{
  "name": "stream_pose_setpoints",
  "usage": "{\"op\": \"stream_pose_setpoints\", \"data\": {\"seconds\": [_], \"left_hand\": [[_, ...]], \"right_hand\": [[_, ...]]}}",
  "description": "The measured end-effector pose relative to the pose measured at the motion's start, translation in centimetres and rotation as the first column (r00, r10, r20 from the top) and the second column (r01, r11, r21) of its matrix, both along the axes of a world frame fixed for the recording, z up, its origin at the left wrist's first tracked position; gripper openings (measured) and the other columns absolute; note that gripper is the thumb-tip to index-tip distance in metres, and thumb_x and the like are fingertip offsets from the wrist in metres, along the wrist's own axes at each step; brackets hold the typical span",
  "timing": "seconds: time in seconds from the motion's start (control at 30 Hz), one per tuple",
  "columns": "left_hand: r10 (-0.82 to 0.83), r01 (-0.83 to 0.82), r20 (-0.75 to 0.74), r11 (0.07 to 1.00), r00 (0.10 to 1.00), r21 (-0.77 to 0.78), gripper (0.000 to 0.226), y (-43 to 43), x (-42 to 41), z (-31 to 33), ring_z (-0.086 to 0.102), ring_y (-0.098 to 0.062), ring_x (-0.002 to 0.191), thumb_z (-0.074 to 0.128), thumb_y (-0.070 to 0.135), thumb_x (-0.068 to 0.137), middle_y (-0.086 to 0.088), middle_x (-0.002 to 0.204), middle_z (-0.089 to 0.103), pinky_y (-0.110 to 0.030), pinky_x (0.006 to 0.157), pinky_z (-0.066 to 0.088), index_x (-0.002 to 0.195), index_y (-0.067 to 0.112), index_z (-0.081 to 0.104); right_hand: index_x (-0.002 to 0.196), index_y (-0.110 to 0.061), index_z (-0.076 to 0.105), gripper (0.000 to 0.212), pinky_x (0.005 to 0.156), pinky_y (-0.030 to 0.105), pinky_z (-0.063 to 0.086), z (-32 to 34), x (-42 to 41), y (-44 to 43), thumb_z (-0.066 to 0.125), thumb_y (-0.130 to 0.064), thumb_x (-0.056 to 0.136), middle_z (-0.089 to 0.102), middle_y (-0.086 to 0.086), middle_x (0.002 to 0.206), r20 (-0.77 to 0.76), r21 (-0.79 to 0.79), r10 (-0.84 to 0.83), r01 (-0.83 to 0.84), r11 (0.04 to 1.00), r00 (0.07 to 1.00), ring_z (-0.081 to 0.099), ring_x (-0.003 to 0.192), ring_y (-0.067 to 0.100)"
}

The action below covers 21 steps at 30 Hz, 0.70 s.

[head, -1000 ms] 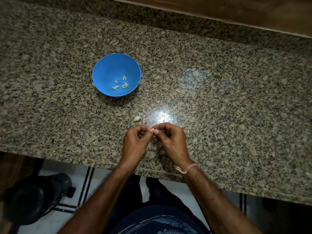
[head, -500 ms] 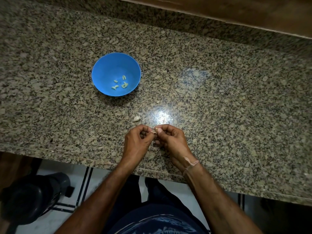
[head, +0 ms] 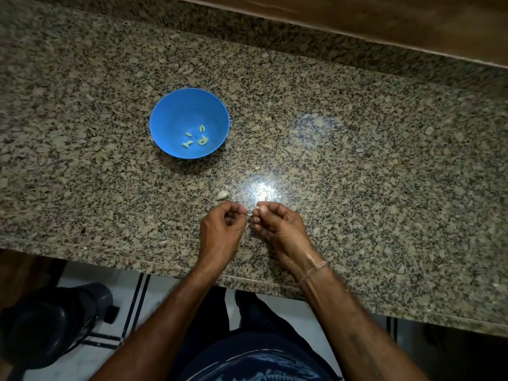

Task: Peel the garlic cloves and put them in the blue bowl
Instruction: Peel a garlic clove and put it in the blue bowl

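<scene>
Head view, single frame.

Blue bowl (head: 176, 114): upright on the speckled granite table (head: 357, 160). Inside, on the bottom, a handful of peeled garlic cloves (head: 202, 140), pale green-yellow and loosely scattered. I make out about five; the exact count is uncertain.

Nearer the person than the bowl and slightly to its right: one whole garlic clove (head: 222, 194), pale, lying alone on the table, well apart from the bowl. A tiny pale fragment (head: 257, 168) lies between that clove and the bowl.

Hands: both just past the lone clove, further from the bowl, close together but not touching. Right hand (head: 277, 226): fingers (head: 270, 207) curled, thumb and forefinger pinching a small clove in work (head: 258, 208). Left hand (head: 220, 229): fingers (head: 233, 207) curled, tips pinched on a thin shred of skin (head: 248, 214) that bridges the gap toward the right hand. Whether the shred is attached to the clove I cannot tell.

Right wrist carries a thin thread band (head: 316, 268).

Below the table edge, on the bowl's side: a dark bin (head: 49, 325) on the floor.
</scene>
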<state>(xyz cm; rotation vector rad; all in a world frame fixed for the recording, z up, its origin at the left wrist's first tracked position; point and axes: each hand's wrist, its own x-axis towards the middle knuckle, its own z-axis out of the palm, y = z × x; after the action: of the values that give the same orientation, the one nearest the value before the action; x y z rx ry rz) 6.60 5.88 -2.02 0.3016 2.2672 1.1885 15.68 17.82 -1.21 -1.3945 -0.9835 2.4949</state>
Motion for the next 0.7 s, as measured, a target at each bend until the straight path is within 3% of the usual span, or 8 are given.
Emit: {"op": "stream_pose_setpoints", "data": {"seconds": [0.17,0.3,0.47,0.7], "left_hand": [[-0.026,0.026,0.003,0.997,1.0,0.077,0.006,0.1,0.0,0.9,0.067,0.003,0.083,0.072,0.022,0.096,0.012,0.091,0.073,-0.009,0.067,0.052,0.101,0.023,0.075],[-0.038,0.041,-0.026,0.993,0.999,0.114,0.007,-0.1,0.2,1.4,0.068,0.003,0.083,0.078,0.026,0.092,0.012,0.089,0.073,-0.011,0.068,0.055,0.098,0.024,0.075],[-0.065,0.075,-0.107,0.993,0.992,0.093,0.013,-0.2,0.1,1.5,0.069,-0.001,0.087,0.078,0.024,0.092,0.011,0.094,0.074,-0.012,0.072,0.056,0.103,0.018,0.078],[-0.112,0.126,-0.146,0.988,0.983,0.092,0.012,-0.5,0.1,1.6,0.07,-0.005,0.08,0.076,0.027,0.092,0.011,0.088,0.074,-0.027,0.071,0.061,0.099,0.017,0.08]], "right_hand": [[0.114,0.003,0.068,0.022,0.073,0.026,0.06,-0.4,0.2,-0.3,0.072,-0.007,0.094,0.076,0.016,0.097,0.034,0.174,0.067,-0.072,0.982,0.997,0.07,0.079,0.019],[0.112,0.004,0.07,0.025,0.078,0.035,0.06,-0.7,0.4,-0.2,0.075,-0.01,0.092,0.076,0.021,0.102,0.056,0.224,0.1,-0.11,0.968,0.993,0.069,0.079,0.022],[0.11,0.004,0.071,0.02,0.078,0.03,0.063,0.1,0.8,-0.1,0.074,-0.002,0.09,0.077,0.02,0.102,0.04,0.279,0.149,-0.154,0.948,0.988,0.073,0.084,0.023],[0.101,-0.003,0.076,0.013,0.076,0.03,0.063,0.0,0.8,-0.5,0.079,-0.008,0.089,0.079,0.008,0.092,0.112,0.561,0.175,-0.208,0.801,0.978,0.077,0.084,0.022]]}}
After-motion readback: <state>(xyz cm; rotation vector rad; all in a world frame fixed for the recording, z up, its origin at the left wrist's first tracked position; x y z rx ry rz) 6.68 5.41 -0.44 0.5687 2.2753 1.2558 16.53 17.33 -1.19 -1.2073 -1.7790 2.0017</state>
